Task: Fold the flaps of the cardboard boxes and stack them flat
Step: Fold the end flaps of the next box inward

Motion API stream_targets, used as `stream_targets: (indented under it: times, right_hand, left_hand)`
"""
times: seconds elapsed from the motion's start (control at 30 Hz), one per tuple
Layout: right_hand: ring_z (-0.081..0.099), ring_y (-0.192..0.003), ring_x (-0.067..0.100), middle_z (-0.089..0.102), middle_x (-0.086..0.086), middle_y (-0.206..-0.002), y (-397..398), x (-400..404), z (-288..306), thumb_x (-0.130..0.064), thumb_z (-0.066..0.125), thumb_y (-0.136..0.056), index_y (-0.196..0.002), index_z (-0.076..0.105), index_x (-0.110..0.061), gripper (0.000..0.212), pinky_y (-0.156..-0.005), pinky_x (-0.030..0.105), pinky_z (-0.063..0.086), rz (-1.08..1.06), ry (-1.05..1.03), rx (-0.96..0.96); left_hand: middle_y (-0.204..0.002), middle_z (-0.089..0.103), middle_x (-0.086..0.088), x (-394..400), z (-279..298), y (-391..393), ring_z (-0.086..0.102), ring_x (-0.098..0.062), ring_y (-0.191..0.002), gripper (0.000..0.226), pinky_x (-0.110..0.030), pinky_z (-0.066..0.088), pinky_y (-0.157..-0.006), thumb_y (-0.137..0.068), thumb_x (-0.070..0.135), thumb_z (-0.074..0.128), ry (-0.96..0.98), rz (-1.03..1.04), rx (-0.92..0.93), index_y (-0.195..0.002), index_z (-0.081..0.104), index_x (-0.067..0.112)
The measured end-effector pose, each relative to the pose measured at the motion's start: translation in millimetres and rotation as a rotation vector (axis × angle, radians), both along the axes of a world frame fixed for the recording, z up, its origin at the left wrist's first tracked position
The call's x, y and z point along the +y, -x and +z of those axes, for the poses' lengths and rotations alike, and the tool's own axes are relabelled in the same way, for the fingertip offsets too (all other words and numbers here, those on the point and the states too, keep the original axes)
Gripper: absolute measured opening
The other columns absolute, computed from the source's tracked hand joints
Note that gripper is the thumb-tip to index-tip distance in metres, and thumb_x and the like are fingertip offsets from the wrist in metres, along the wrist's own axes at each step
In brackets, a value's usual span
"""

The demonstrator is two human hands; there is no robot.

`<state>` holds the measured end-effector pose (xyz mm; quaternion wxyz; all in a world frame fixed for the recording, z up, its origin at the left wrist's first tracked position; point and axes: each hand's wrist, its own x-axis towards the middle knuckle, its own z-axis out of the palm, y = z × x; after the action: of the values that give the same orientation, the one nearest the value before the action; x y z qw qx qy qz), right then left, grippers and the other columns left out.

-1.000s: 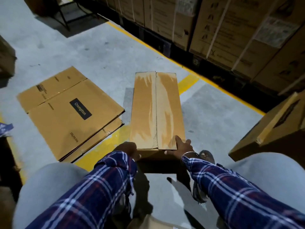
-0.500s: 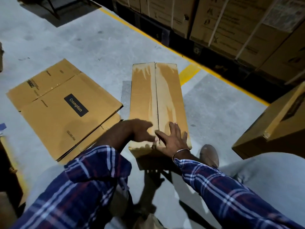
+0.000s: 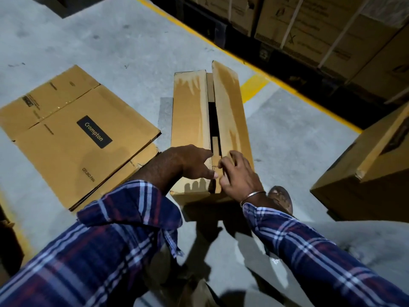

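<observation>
Long narrow corrugated box [image 3: 192, 129] on concrete floor [image 3: 110, 41]; right flap [image 3: 230, 111] lifted, dark slot between. Left hand [image 3: 188, 161] fingers curled at flap edge; right hand [image 3: 239, 176] pinches right flap. Flattened cardboard stack [image 3: 66, 138] alongside.

Single head-worn wide-angle view, looking forward and steeply down onto concrete floor [image 3: 93, 38]. Close range: both plaid sleeves fill lower frame, hands near centre. Edges bend outward. Stacked cartons [image 3: 327, 29] cross top right. No second view.
</observation>
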<state>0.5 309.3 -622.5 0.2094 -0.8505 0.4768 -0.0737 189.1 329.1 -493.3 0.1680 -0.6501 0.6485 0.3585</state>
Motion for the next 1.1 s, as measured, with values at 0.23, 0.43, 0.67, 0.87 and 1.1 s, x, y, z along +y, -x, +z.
stream_targets:
  times: [0.23, 0.43, 0.67, 0.87, 1.1]
  right_hand:
    - [0.062, -0.104, 0.023, 0.053, -0.001, -0.13, 54.2, -22.7, 41.9, 0.0, 0.054, -0.083, -0.124, 0.059, -0.022, 0.047, -0.086, 0.035, 0.053, -0.288, 0.067, -0.356]
    - [0.054, -0.121, 0.03, 0.039, 0.005, -0.145, 82.8, -52.1, 32.8, -0.014, 0.059, -0.093, -0.138, 0.05, -0.018, 0.046, -0.1, 0.043, 0.048, -0.591, 0.01, -0.004]
    - [-0.001, -0.156, 0.037, -0.001, 0.022, -0.168, 68.6, -57.6, -21.3, -0.074, 0.048, -0.088, -0.156, 0.024, -0.015, 0.093, -0.121, 0.058, 0.009, -0.62, -0.227, 0.305]
    - [0.055, -0.12, 0.04, 0.056, 0.017, -0.131, 32.8, -65.0, -45.7, -0.064, 0.046, -0.096, -0.129, 0.049, -0.015, 0.059, -0.1, 0.05, 0.048, -0.623, -0.44, 0.087]
    - [0.063, -0.112, 0.039, 0.066, 0.017, -0.125, 13.3, -75.6, -50.7, -0.036, 0.042, -0.108, -0.124, 0.064, -0.009, 0.038, -0.09, 0.041, 0.05, -0.695, -0.422, 0.061]
  left_hand:
    - [-0.157, 0.046, -0.006, -2.3, -7.1, 10.3, 0.044, -0.028, -0.142, 0.076, -0.047, 0.04, -0.114, -0.1, 0.058, 0.055, 0.016, 0.015, -0.027, -0.161, 0.027, 0.023]
    - [-0.157, 0.045, -0.007, 0.6, -22.9, 14.6, 0.046, -0.028, -0.14, 0.075, -0.045, 0.043, -0.11, -0.1, 0.059, 0.054, -0.029, 0.024, -0.081, -0.161, 0.029, 0.023]
    - [-0.16, 0.04, -0.012, -0.8, -50.9, 4.5, 0.044, -0.03, -0.143, 0.079, -0.045, 0.041, -0.113, -0.099, 0.057, 0.057, -0.058, 0.075, -0.093, -0.16, 0.028, 0.017]
    - [-0.156, 0.036, -0.024, -11.9, -77.1, -8.3, 0.044, -0.039, -0.139, 0.097, -0.048, 0.044, -0.11, -0.096, 0.051, 0.065, -0.122, 0.308, -0.111, -0.162, 0.008, 0.011]
    - [-0.164, 0.017, -0.033, -22.6, -122.3, -18.5, 0.023, -0.05, -0.15, 0.127, -0.054, 0.029, -0.12, -0.084, 0.077, 0.059, -0.188, 0.553, -0.141, -0.161, -0.009, 0.002]
